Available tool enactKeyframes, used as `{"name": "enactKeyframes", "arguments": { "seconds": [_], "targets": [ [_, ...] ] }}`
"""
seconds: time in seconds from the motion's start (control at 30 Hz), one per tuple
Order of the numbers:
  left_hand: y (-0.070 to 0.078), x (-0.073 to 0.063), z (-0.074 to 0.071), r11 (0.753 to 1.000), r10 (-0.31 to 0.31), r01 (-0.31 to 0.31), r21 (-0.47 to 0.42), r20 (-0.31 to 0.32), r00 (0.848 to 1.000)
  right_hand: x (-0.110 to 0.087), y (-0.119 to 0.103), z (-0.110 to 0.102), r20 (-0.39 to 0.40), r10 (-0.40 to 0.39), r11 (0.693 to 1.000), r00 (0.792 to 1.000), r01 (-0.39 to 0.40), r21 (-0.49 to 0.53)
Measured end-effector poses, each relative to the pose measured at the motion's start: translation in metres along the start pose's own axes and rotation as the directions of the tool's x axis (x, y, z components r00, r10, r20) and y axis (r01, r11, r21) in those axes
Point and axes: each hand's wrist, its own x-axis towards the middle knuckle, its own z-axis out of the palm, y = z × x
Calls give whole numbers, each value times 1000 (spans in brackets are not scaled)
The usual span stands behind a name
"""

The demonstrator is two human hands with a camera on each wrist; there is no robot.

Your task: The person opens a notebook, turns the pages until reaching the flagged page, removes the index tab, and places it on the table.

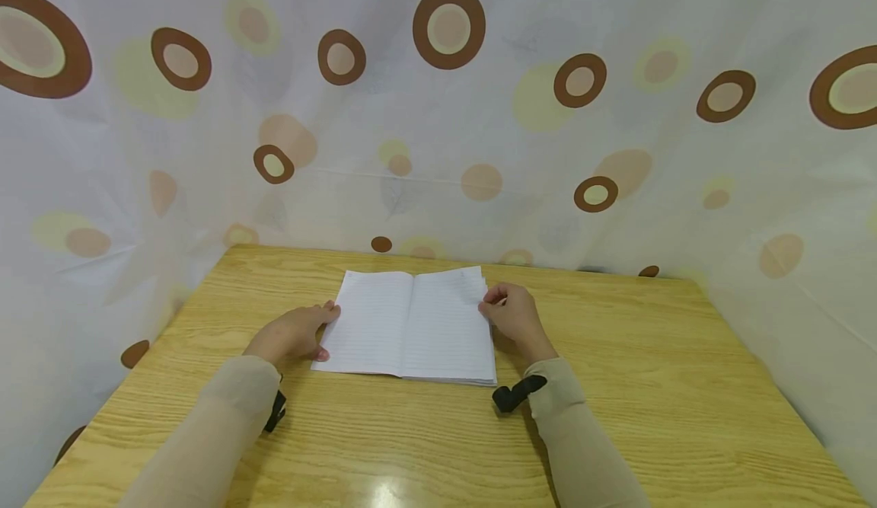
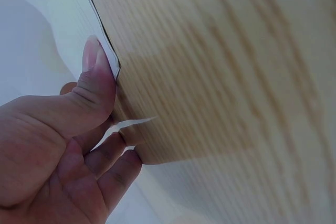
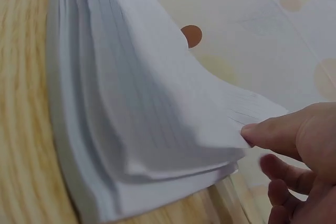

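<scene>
An open notebook [image 1: 370, 321] with white ruled pages lies on the wooden table. At its left edge rests my left hand [image 1: 294, 333]; the thumb lies on the page margin in the left wrist view, the other fingers loosely bent beside it. My right hand [image 1: 515, 311] is at the right edge, thumb and bent forefinger at the page side. The right wrist view has this hand pinching the edge of a page [image 3: 173, 103], which bows up from the leaves below. The forefinger's tip is partly hidden there.
The wooden table [image 1: 411, 447] extends around the notebook on all sides. Behind it and at both sides hangs a pale sheet [image 1: 479, 127] with brown and yellow circles. Black straps with small devices [image 1: 518, 394] sit on both wrists.
</scene>
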Motion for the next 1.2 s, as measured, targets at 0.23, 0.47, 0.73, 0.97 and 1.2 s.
{"name": "enactKeyframes", "arguments": {
  "seconds": [0.23,0.47,0.73,0.97,1.2],
  "targets": [
    [-2,1,0,1000,4,-4,-5,-1,1000,-1,-3,-3,15,8,1000,1000,-8,15],
    [-2,2,1,1000,-11,11,7,1,1000,0,-4,-6,26,10,998,1000,-12,65],
    [-3,4,2,1000,-11,11,7,5,1000,-2,-12,-11,38,-2,991,999,-3,134],
    [-4,5,2,1000,-8,8,8,10,1000,-1,-13,-11,55,52,983,997,-61,171],
    [-6,6,3,1000,-7,7,9,10,1000,-2,-16,-10,53,99,980,994,-107,167]
  ]
}}
